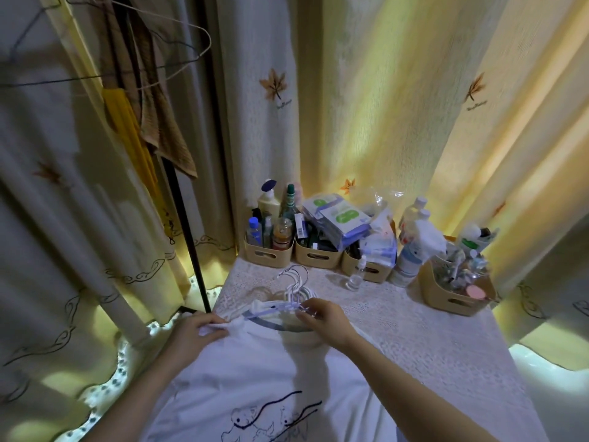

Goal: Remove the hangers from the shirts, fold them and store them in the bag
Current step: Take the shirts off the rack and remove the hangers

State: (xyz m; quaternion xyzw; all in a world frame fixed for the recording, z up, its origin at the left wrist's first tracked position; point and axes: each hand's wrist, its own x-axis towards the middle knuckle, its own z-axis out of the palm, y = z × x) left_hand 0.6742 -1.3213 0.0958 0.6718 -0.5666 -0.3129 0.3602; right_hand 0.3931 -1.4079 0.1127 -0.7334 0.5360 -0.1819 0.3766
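Head view.

- Table (430, 333): covered with a lace cloth. The left edge runs close beside a black pole (188, 224). The right edge drops off towards the curtain (366, 106), which hangs around the far and side edges.
- Open room: a bare strip of cloth on the right, between the shirt and the right edge. There is a narrower bare band between the hanger pile and the baskets.
- Baskets (271, 255): four tan ones lined along the far edge, crowded with bottles and packets. The rightmost stands a little forward. A small spray bottle (355, 275) stands just in front of the row.
- Shirt (255, 371): white with a dark line print, lying flat on the near part of the table. Its dark-trimmed collar (277, 327) points to the far side.
- Hanger (274, 305): pale, lying across the collar with its far side touching the pile.
- Pile (298, 287): loose hangers, just beyond the collar.
- Left hand (194, 330): fingers curled, bunching the shirt's shoulder fabric near the table's left edge.
- Right hand (325, 320): fingertips nearly closed, pinching the hanger at the collar's right side.
- Wire hangers (185, 43) and a brown towel (165, 132): hanging upper left, well apart from the table.
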